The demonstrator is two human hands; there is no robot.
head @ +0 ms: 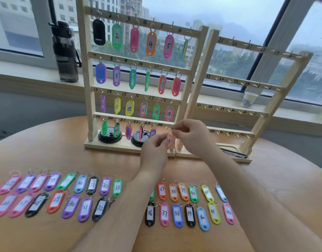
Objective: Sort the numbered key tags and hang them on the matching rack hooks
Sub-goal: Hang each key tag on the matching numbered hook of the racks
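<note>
Left wooden rack (pixel 88 79): four rails of hooks carrying oval plastic tags. Your left hand (pixel 153 148) pinches the orange tag (pixel 169 142) by its body and your right hand (pixel 191 135) pinches its metal ring, at the bottom rail's 24 mark. Other tags (pixel 177 213) lie in two rows on the round wooden bench (pixel 65 157).

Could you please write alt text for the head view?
The left hand and right hand hold an orange key tag by the bottom-right hook of a nearly full wooden rack. A second rack has bare hooks; numbered tags lie in rows on the table.
</note>
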